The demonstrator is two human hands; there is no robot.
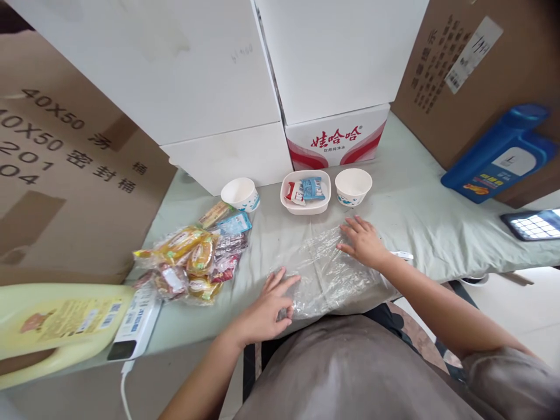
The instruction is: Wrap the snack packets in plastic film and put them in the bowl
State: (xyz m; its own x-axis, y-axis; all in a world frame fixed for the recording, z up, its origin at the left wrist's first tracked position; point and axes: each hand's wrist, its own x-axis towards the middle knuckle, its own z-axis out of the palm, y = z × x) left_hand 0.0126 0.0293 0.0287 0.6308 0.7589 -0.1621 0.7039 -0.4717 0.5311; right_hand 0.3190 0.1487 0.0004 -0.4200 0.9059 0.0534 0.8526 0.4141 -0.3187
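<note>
Bright, soft light puts glints on the clear plastic [328, 271], while wide-angle distortion stretches the edges.

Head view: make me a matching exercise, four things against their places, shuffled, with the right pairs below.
Things
1. Clear plastic sheet
2. White tray
3. Blue bottle
4. Pale yellow jug

Places
A. In front of the right-hand brown carton
B. Lower left of the picture
C. Between the left hand and right hand
D. Between two round bowls

Pairs: 1-C, 2-D, 3-A, 4-B
</note>
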